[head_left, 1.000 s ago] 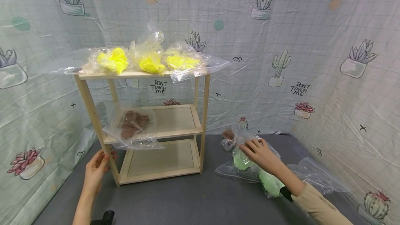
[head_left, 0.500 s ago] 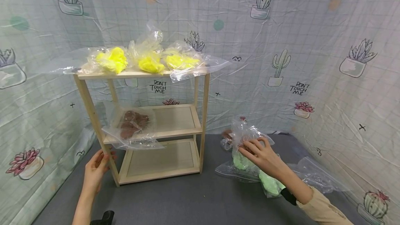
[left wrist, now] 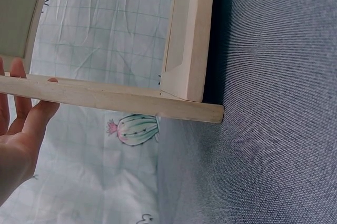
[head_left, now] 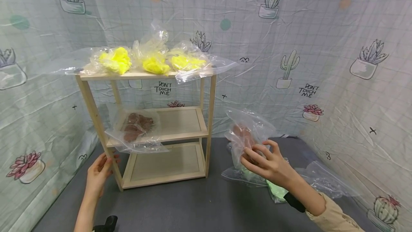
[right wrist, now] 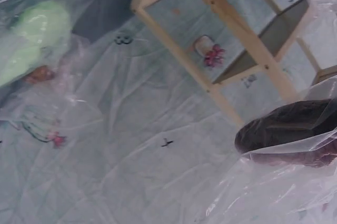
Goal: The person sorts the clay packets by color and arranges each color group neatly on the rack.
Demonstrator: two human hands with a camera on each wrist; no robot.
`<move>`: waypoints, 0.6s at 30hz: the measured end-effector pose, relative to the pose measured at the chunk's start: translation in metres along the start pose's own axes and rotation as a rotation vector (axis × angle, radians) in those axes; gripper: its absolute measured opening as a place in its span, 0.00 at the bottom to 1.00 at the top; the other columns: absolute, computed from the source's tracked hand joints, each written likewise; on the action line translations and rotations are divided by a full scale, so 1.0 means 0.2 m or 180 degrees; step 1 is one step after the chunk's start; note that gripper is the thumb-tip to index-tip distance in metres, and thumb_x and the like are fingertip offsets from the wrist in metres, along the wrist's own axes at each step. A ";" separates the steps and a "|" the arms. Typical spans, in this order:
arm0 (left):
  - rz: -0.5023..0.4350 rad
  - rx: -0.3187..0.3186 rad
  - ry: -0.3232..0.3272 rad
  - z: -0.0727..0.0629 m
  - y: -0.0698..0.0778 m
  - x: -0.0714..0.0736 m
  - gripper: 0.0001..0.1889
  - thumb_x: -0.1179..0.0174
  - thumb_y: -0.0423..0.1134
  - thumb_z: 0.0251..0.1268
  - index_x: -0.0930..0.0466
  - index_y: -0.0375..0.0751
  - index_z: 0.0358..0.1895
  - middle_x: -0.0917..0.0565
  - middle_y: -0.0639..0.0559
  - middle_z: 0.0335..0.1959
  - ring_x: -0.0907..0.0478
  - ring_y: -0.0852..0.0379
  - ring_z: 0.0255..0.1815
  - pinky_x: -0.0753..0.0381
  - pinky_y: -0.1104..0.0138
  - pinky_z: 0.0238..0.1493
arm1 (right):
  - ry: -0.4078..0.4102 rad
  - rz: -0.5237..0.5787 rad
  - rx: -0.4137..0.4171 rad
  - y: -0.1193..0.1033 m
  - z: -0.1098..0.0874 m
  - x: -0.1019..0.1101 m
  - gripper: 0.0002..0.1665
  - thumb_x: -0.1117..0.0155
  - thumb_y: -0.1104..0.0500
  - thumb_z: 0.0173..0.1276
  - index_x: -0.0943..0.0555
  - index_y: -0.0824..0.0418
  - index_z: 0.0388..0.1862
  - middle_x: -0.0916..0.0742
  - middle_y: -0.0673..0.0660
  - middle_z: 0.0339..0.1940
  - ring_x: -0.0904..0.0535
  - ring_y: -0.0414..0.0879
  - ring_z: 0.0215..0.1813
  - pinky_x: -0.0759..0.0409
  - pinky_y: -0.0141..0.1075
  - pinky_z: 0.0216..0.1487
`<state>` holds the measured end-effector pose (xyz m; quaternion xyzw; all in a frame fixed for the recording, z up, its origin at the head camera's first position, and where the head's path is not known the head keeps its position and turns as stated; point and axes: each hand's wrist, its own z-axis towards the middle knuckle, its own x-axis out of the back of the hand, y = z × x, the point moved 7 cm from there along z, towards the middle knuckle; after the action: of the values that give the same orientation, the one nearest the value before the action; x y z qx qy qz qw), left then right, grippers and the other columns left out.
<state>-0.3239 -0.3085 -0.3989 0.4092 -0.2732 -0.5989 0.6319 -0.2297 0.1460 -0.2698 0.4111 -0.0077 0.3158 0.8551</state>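
My left hand (head_left: 97, 175) grips the front left post of the wooden shelf rack (head_left: 165, 138); in the left wrist view the fingers and thumb lie around the post (left wrist: 105, 93). My right hand (head_left: 271, 165) pinches a clear zip bag with a brown lump like modelling clay (head_left: 242, 134), lifted to the right of the rack. That brown lump (right wrist: 289, 132) shows through the plastic in the right wrist view. Below my right hand lie bagged pale green lumps (head_left: 277, 192), partly hidden by the hand and the raised bag.
Three bags with yellow lumps (head_left: 155, 64) sit along the rack's top. A bagged brown lump (head_left: 137, 126) lies on the middle shelf's left side, its plastic hanging over the front edge. More clear plastic (head_left: 325, 182) lies at right. A printed cloth (head_left: 351, 117) surrounds the grey table (head_left: 180, 207).
My right hand has raised the bag with the brown lump up from among the green ones and drawn it slightly left. My left hand stays on the post.
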 end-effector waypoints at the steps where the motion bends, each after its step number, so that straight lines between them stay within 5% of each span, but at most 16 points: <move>1: 0.0015 0.0021 0.0010 0.00 0.00 0.00 0.15 0.55 0.30 0.66 0.30 0.37 0.55 0.17 0.65 0.38 0.20 0.70 0.36 0.23 0.77 0.32 | 0.0044 -0.0042 0.0044 0.00 0.03 0.01 0.13 0.56 0.65 0.70 0.23 0.55 0.38 0.18 0.54 0.37 0.28 0.48 0.34 0.34 0.47 0.35; 18: 0.0039 0.0012 0.0049 0.00 0.01 0.00 0.15 0.55 0.31 0.66 0.30 0.35 0.54 0.17 0.65 0.37 0.19 0.70 0.35 0.23 0.77 0.32 | 0.0542 -0.0436 0.0705 -0.07 0.27 0.05 0.08 0.48 0.64 0.62 0.26 0.51 0.32 0.21 0.52 0.37 0.29 0.45 0.34 0.37 0.46 0.35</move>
<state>-0.3230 -0.3080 -0.3966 0.4134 -0.2719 -0.5913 0.6368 -0.2003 0.1061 -0.2411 0.4742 0.1278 0.2894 0.8216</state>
